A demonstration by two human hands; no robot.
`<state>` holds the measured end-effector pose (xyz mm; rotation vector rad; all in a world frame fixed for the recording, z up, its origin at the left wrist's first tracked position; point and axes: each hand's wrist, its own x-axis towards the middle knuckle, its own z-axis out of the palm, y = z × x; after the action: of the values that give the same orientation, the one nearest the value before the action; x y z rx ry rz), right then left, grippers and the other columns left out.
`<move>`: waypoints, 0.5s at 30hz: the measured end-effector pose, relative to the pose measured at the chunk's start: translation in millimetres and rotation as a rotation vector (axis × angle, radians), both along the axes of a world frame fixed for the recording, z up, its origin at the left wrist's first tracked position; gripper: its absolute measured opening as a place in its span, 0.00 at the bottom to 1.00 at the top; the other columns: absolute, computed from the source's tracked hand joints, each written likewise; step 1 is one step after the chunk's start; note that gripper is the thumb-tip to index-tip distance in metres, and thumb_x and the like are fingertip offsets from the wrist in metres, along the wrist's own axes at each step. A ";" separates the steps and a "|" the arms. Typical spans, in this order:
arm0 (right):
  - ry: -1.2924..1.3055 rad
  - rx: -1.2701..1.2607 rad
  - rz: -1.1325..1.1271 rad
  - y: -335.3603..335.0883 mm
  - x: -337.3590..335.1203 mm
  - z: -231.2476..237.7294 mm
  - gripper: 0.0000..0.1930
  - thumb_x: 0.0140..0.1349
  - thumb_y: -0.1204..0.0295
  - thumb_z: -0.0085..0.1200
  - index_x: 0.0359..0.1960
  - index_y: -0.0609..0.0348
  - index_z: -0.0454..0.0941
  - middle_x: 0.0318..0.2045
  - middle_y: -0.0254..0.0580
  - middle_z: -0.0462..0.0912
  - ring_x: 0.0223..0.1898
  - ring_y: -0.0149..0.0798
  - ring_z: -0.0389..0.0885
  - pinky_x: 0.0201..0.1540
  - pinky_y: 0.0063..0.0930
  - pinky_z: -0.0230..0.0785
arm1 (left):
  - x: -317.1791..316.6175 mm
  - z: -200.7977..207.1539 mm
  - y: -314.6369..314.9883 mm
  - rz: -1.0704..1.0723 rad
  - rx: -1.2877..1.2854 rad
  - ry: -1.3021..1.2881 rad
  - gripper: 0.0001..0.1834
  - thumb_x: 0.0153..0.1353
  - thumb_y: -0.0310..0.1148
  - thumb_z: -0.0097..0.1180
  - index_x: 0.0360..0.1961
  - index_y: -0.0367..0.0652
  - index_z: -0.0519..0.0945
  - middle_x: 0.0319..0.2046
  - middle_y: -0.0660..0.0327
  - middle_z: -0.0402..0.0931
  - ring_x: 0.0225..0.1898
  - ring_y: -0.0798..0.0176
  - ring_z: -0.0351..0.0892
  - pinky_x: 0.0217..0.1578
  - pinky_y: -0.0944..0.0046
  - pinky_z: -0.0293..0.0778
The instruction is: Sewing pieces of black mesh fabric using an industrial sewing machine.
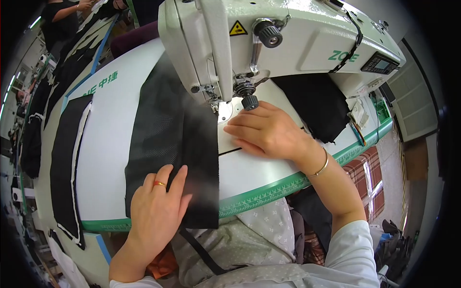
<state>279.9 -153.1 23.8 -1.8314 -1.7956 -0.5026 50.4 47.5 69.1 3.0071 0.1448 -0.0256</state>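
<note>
A long black fabric panel [156, 122], partly mesh-like, lies on the white sewing table [108, 158] with its right edge beside the presser foot [214, 106]. My left hand [156, 204] rests on the near part of this panel, fingers apart and gripping nothing; a ring is on one finger. To the right of the needle plate [225, 115], my right hand [269, 132] is held low over the table with its fingers loosely bent and nothing visible in them. Part of the panel near the foot is blurred.
The white sewing machine [312, 41] arches over the work. Another black fabric piece [314, 103] lies under its arm. At the left is a black strip with a white edge [67, 158]. A green ruler edge [259, 197] borders the table front. A person [60, 21] stands far left.
</note>
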 end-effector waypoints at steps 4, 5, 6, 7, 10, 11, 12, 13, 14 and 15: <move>0.013 -0.052 0.021 1.6 -5.8 1.2 0.14 0.54 0.70 0.65 0.42 0.60 0.85 0.44 0.37 0.86 0.47 0.41 0.84 0.56 0.34 0.75 | 34.9 -8.5 -5.4 -0.186 0.016 -0.129 0.39 0.55 0.40 0.71 0.67 0.42 0.72 0.69 0.54 0.65 0.69 0.47 0.64 0.68 0.37 0.58; 0.008 -0.069 0.023 1.5 -5.4 1.2 0.15 0.54 0.69 0.65 0.43 0.60 0.85 0.48 0.38 0.86 0.50 0.41 0.83 0.59 0.35 0.74 | 45.2 -13.9 -4.7 -0.247 0.067 -0.196 0.41 0.56 0.42 0.70 0.69 0.42 0.69 0.72 0.54 0.62 0.73 0.48 0.60 0.70 0.34 0.55; -0.003 -0.077 0.030 1.7 -5.8 0.6 0.15 0.54 0.69 0.65 0.43 0.60 0.85 0.48 0.38 0.86 0.50 0.41 0.83 0.59 0.35 0.74 | 56.0 -19.4 -2.8 -0.267 0.036 -0.123 0.45 0.57 0.47 0.69 0.72 0.41 0.64 0.75 0.55 0.56 0.78 0.50 0.51 0.71 0.29 0.49; 0.008 -0.074 0.023 2.0 -6.0 -0.2 0.16 0.54 0.69 0.65 0.44 0.61 0.85 0.49 0.39 0.85 0.51 0.41 0.83 0.60 0.35 0.73 | 62.1 -23.9 -2.2 -0.274 0.027 -0.094 0.46 0.57 0.49 0.69 0.72 0.40 0.65 0.75 0.54 0.57 0.78 0.51 0.52 0.69 0.26 0.51; 0.025 -0.078 0.016 2.6 -4.2 -2.1 0.17 0.54 0.69 0.65 0.45 0.61 0.85 0.50 0.39 0.85 0.53 0.42 0.82 0.61 0.36 0.73 | 65.5 -33.0 -6.2 -0.282 0.011 -0.101 0.47 0.57 0.51 0.69 0.72 0.40 0.65 0.75 0.52 0.57 0.78 0.51 0.52 0.67 0.21 0.53; 0.038 -0.085 0.012 2.8 -3.9 -2.9 0.18 0.54 0.69 0.65 0.46 0.62 0.85 0.50 0.39 0.85 0.53 0.42 0.82 0.61 0.36 0.72 | 63.0 -34.9 -9.8 -0.256 0.010 -0.103 0.47 0.57 0.51 0.69 0.72 0.39 0.65 0.75 0.52 0.57 0.78 0.51 0.52 0.66 0.21 0.53; 0.042 -0.084 0.013 4.1 -3.6 -3.9 0.18 0.54 0.69 0.65 0.46 0.62 0.85 0.50 0.39 0.85 0.53 0.42 0.82 0.61 0.36 0.72 | 61.3 -36.9 -13.4 -0.227 0.016 -0.098 0.47 0.57 0.51 0.69 0.72 0.39 0.65 0.75 0.52 0.57 0.78 0.50 0.52 0.66 0.20 0.53; 0.048 -0.076 -0.006 4.9 -3.3 -4.9 0.18 0.54 0.69 0.66 0.46 0.62 0.85 0.50 0.39 0.85 0.54 0.42 0.81 0.61 0.36 0.72 | 59.8 -38.6 -16.2 -0.220 0.014 -0.133 0.46 0.58 0.51 0.68 0.71 0.38 0.66 0.74 0.51 0.58 0.77 0.50 0.54 0.66 0.21 0.53; 0.057 -0.075 -0.026 5.5 -3.0 -5.7 0.18 0.54 0.69 0.66 0.47 0.63 0.85 0.50 0.39 0.85 0.54 0.42 0.81 0.61 0.36 0.72 | 58.6 -39.6 -18.3 -0.227 0.026 -0.112 0.45 0.60 0.50 0.66 0.72 0.38 0.64 0.75 0.51 0.56 0.77 0.49 0.53 0.68 0.22 0.50; 0.054 -0.069 -0.023 6.0 -2.9 -6.6 0.18 0.54 0.69 0.66 0.47 0.63 0.85 0.50 0.39 0.85 0.54 0.42 0.81 0.61 0.36 0.72 | 57.8 -40.6 -20.0 -0.233 0.050 -0.106 0.44 0.62 0.49 0.63 0.73 0.37 0.62 0.75 0.51 0.54 0.77 0.48 0.53 0.69 0.24 0.48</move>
<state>277.0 -147.1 17.3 -1.8954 -1.7786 -0.4010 108.3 27.5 28.5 3.0485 -0.2193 0.1156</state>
